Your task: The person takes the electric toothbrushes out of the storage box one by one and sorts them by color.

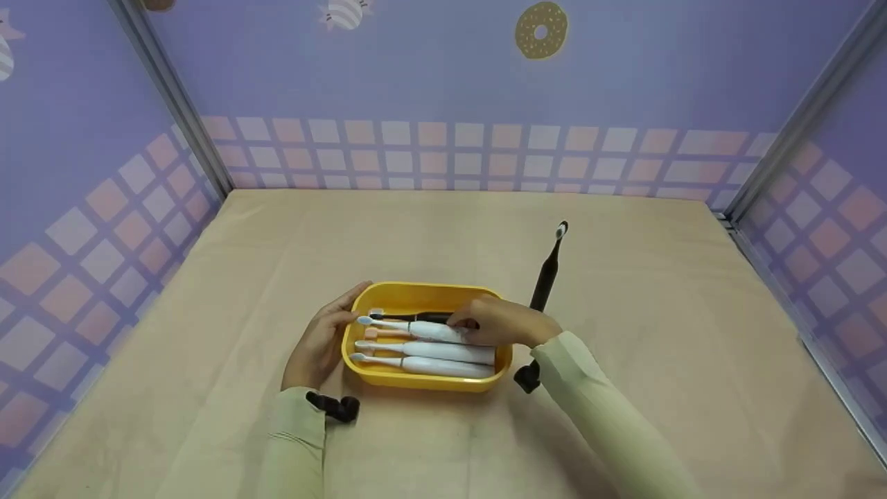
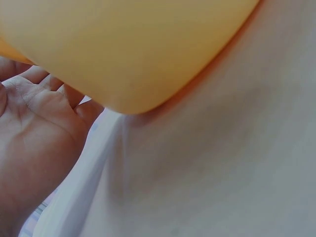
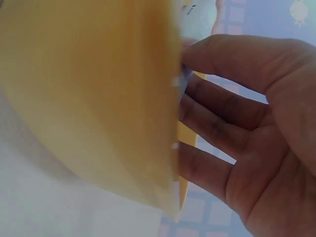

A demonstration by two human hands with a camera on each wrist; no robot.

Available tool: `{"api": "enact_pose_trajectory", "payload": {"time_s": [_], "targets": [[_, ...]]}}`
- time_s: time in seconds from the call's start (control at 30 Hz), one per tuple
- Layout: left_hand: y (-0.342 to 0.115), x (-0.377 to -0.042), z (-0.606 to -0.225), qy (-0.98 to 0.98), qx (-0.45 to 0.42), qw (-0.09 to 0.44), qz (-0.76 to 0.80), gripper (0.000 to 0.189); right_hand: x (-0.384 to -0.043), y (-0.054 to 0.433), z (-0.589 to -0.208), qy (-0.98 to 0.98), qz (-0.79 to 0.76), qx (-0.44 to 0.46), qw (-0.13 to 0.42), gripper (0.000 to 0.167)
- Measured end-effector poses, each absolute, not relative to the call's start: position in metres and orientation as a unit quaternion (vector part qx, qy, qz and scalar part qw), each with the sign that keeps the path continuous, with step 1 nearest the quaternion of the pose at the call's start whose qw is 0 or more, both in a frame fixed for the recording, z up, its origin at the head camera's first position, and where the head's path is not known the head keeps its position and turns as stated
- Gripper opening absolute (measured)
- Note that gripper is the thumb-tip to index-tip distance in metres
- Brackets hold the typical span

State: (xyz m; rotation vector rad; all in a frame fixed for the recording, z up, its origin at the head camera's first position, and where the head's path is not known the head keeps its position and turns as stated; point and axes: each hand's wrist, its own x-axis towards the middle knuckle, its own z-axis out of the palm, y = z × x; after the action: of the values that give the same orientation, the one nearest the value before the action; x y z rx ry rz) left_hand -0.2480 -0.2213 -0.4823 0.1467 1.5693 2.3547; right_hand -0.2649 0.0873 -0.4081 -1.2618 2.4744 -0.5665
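A yellow plastic bin [image 1: 428, 382] holds several electric toothbrushes, heads to the left. My left hand [image 1: 319, 343] grips the bin's left end, thumb at the rim and fingers round the outside; its palm shows beside the bin wall in the left wrist view. Inside the bin, my right hand [image 1: 502, 321] pinches the handle end of a white toothbrush [image 1: 433, 331]. Two more white toothbrushes, an upper one [image 1: 443, 352] and a lower one [image 1: 443, 367], lie nearer the front. Behind is a black toothbrush [image 1: 433, 317], and a pink toothbrush [image 1: 388, 333] is partly hidden beneath the white ones.
Another black electric toothbrush [image 1: 546, 277] lies on the cloth-covered table [image 1: 388, 235] beyond my right wrist, its lower end hidden by the arm. Patterned panels [image 1: 450, 76] enclose the back and both sides. A black wrist camera [image 1: 336, 407] sits on the left sleeve.
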Motion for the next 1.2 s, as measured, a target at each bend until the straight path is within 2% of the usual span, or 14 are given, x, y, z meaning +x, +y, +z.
{"api": "enact_pose_trajectory", "payload": {"time_s": [0.2,0.47,0.9,1.2], "targets": [[-0.221,-0.247,-0.483,0.557,0.048,0.151,0.815,0.057,-0.263,0.092,-0.411,0.861,-0.228,-0.431,0.144,0.022],[-0.22,-0.248,-0.482,0.544,0.042,0.153,0.824,0.059,-0.263,0.097,-0.414,0.851,-0.251,-0.445,0.124,0.017],[-0.221,-0.247,-0.481,0.537,0.041,0.152,0.829,0.059,-0.261,0.104,-0.412,0.845,-0.284,-0.441,0.106,0.033],[-0.22,-0.247,-0.479,0.545,0.043,0.152,0.823,0.061,-0.258,0.109,-0.407,0.832,-0.306,-0.456,0.086,0.03]]}}
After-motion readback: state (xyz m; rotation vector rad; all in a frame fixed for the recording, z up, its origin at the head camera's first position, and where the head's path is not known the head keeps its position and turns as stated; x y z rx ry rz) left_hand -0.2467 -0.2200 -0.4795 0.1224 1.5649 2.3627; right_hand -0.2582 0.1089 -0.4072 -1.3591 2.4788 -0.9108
